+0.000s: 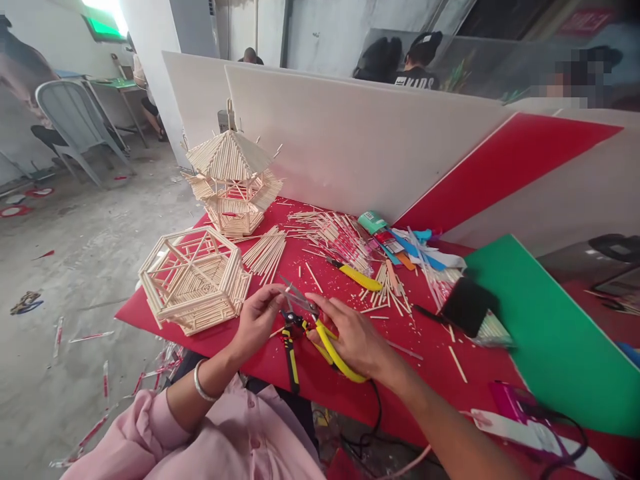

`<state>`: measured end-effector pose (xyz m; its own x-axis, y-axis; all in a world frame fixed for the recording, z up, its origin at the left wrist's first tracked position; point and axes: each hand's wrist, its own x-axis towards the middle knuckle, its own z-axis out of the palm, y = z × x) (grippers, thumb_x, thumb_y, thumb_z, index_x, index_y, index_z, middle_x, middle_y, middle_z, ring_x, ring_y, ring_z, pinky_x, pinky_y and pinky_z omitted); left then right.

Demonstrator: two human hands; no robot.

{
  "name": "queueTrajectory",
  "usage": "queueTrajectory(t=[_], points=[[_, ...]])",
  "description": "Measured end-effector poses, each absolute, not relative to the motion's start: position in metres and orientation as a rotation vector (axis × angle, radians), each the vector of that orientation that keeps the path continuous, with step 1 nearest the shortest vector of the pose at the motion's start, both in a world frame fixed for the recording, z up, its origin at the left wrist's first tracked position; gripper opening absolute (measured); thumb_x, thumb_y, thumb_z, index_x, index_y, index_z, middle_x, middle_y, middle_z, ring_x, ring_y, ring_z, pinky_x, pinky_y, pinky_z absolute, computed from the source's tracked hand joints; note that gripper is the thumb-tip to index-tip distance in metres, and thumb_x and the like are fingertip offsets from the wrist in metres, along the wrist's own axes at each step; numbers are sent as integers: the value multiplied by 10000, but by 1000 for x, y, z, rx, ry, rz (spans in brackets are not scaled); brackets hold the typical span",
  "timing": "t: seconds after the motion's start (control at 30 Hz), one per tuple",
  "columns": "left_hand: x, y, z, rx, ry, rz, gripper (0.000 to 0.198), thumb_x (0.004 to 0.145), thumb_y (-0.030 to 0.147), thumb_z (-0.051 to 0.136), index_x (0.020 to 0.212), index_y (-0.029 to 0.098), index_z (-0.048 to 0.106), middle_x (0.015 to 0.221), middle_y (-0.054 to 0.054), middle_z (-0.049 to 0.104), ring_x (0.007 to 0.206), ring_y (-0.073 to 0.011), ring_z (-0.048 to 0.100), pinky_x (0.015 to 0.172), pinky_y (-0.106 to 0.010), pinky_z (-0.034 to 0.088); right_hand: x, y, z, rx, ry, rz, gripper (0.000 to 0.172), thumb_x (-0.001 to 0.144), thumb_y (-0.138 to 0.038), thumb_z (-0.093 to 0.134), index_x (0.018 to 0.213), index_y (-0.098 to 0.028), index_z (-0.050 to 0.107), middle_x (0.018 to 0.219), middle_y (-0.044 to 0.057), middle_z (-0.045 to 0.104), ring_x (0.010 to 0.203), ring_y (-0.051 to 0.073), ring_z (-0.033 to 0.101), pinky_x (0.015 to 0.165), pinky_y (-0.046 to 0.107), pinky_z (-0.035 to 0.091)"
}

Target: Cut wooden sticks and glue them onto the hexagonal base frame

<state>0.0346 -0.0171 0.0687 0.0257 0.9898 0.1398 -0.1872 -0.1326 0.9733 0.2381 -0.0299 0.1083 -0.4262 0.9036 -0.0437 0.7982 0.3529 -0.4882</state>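
My right hand grips yellow-handled cutting pliers over the red table, their metal jaws pointing up and left. My left hand, a silver bangle on its wrist, pinches a thin wooden stick at the jaws' tip. A second tool with black and yellow handles lies just under the hands. Left of them sits a hexagonal stick frame, and behind it a tiered stick pagoda.
Loose sticks litter the table's middle, with another yellow-handled tool, coloured wrappers and a black brush-like object. A green board lies at right. White and red partitions stand behind. People sit beyond; a grey chair stands far left.
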Motion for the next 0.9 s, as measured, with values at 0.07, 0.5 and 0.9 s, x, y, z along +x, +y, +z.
queueTrajectory(t=[0.07,0.5,0.9], points=[[35,-17,69,1234,976,1345,306,842,478,642,787,177,653,736,-23,597,697,-140,531,664,-259,455,239,-29,107,-1515,-2407,624,606,901,-518,533,1445,-278,418,972,55,609,775,177,604,654,270,450],[32,-17,76,1334,1039,1309,276,850,447,624,767,185,647,675,-16,599,652,-144,553,636,-259,475,242,-22,106,-1455,-2400,650,572,881,-548,560,1377,-268,509,964,50,686,766,179,651,668,265,483],[33,-13,65,1237,996,1284,261,851,425,635,766,179,650,665,-9,595,649,-136,547,641,-258,463,237,-20,96,-1507,-2466,441,490,949,-520,439,1292,-197,576,903,82,729,791,226,698,659,287,471]])
